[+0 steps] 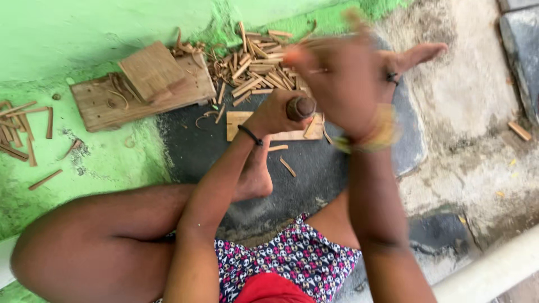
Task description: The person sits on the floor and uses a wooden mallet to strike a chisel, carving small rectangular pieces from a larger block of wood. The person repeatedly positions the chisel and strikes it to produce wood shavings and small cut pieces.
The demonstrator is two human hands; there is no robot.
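My left hand (273, 114), with a black band on the wrist, is closed around a tool with a round brown wooden handle (301, 107). It is held upright over a small pale wooden board (240, 120) on the dark floor. My right hand (345, 78) is raised just right of the handle and is blurred by motion, thumb sticking out to the right and yellow bangles on the wrist. A thin pale strip seems to lie across its fingers, but the blur hides whether it is gripped. My bare foot (255, 174) rests below the board.
A heap of short wooden strips (259, 64) lies behind the hands. Two flat wooden blocks (149, 84) are stacked at the left, and more strips (19, 132) lie on the green floor at the far left. Rough grey concrete (471, 112) is at the right.
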